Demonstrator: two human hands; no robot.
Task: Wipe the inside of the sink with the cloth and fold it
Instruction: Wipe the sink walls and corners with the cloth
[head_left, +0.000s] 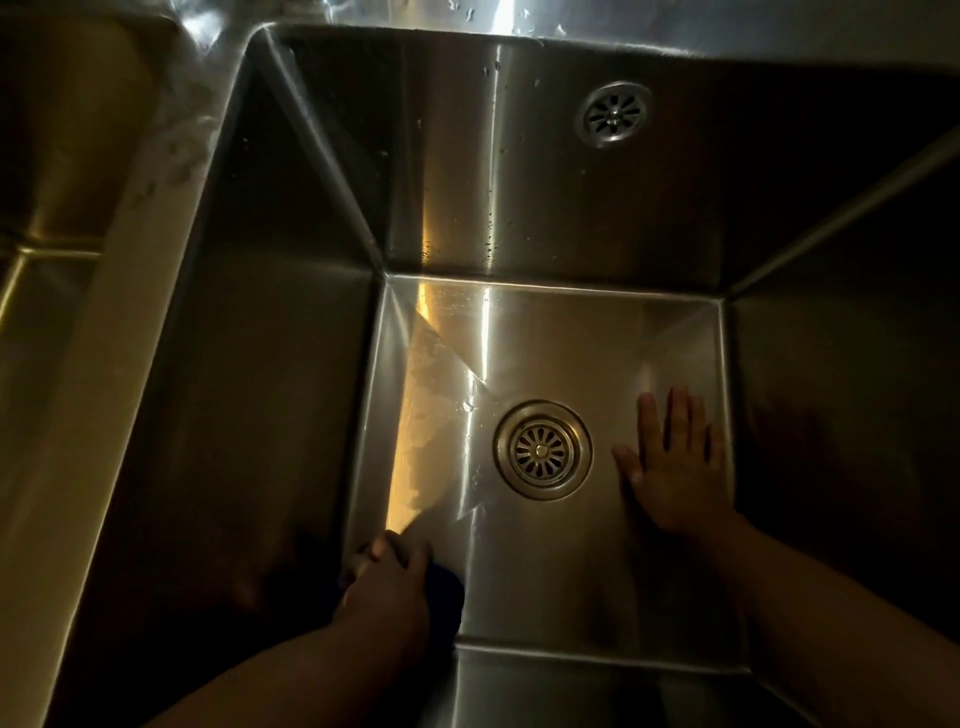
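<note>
Holds a dark blue cloth (444, 590) bunched in the left grip (384, 582), fingers curled over it, pressed down in the near-left corner of the sink (519, 171) floor, at the junction with the left wall. Shows only a small dark wad beside the knuckles and hides the rest under the hand, so no telling its full extent or its edges.

Lays the right grip (675, 467) flat and empty on the floor, fingers straight and spread, just right of the drain (542, 450), close to the right wall and well apart from the cloth.

Looks soft, limp and light, probably damp given the wet streak (431, 415) left of the drain and the droplets on the back wall. Should slide easily over smooth steel under palm pressure and crumple rather than keep a shape. Nothing fragile here, though likely slippery on wet metal, so worth pressing with the whole palm rather than the fingertips.

For wiping, best held as a wad under the palm. For folding, better to shake it open, take two adjacent corners, one per grip, and lay it flat before doubling it over. Likely to sag and cling if wet.

Farther out: an overflow grille (613, 113) high on the back wall, and a second basin (57, 156) beyond the divider on the left.
</note>
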